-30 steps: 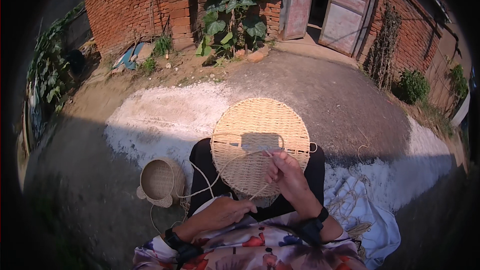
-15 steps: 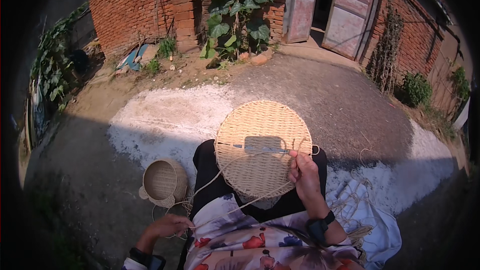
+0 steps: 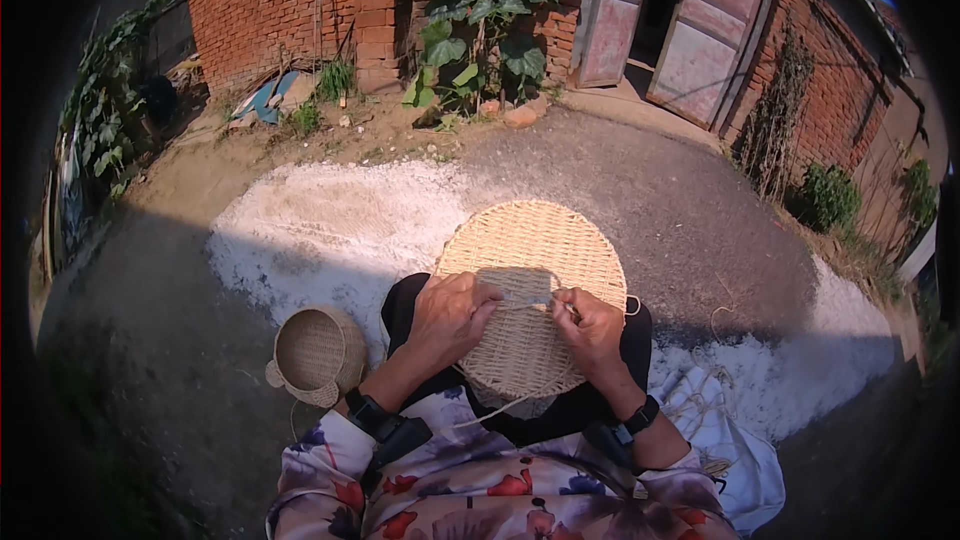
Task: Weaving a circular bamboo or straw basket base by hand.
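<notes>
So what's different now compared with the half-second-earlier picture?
The left hand has swung up and rightward from low on the left to the woven disc; it held the cord then, and whether it let go is unclear. The right hand has shifted slightly left. The disc stays on the lap, the small basket on the ground.

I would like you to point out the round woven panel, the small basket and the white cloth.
Round woven panel [image 3: 522, 338], head view: lower middle of its weave.
Small basket [image 3: 353, 352], head view: right outer wall.
White cloth [image 3: 750, 467], head view: bare fabric, right side.
</notes>
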A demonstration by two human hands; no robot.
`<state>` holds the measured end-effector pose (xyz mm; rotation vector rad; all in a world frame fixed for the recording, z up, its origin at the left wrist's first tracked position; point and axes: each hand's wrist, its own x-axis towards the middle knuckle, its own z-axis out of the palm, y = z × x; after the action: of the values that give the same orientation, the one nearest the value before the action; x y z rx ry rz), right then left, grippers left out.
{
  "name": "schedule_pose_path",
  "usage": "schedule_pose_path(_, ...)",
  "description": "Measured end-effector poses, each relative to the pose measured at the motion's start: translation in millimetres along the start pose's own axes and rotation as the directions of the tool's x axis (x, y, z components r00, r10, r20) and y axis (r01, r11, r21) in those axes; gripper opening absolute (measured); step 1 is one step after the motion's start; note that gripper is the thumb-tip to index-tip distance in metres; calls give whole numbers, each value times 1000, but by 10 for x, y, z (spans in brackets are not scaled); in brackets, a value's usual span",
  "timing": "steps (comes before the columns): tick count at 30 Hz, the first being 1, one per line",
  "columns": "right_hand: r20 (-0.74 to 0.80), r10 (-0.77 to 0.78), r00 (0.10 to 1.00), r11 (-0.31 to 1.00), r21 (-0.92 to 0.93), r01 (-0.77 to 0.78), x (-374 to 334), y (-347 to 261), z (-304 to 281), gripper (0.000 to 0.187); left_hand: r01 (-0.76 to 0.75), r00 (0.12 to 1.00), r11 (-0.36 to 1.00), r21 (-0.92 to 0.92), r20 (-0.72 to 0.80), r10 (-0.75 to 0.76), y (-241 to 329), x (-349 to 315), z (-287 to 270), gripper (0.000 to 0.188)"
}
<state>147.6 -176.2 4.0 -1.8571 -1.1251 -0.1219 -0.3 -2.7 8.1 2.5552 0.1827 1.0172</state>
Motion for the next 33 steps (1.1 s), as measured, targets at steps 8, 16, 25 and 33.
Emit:
schedule_pose_path(8,-30,-143,989,986,-86,140,20,55,67,8,-136,991,975,177,21,135,-27,62,307,17)
schedule_pose_path(16,1,-253,967,948,-201,248,31,9,90,10,-104,993,988,116,-43,110,-12,53,312,15)
schedule_pose_path(25,43,-259,965,944,-199,262,9,17,187,8,-21,990,1000,0,-137,21,34,137,334,17)
schedule_pose_path(33,184,-141,973,927,-320,195,96,78,307,11,-10,998,992,125,-56,17,3,42,270,9)
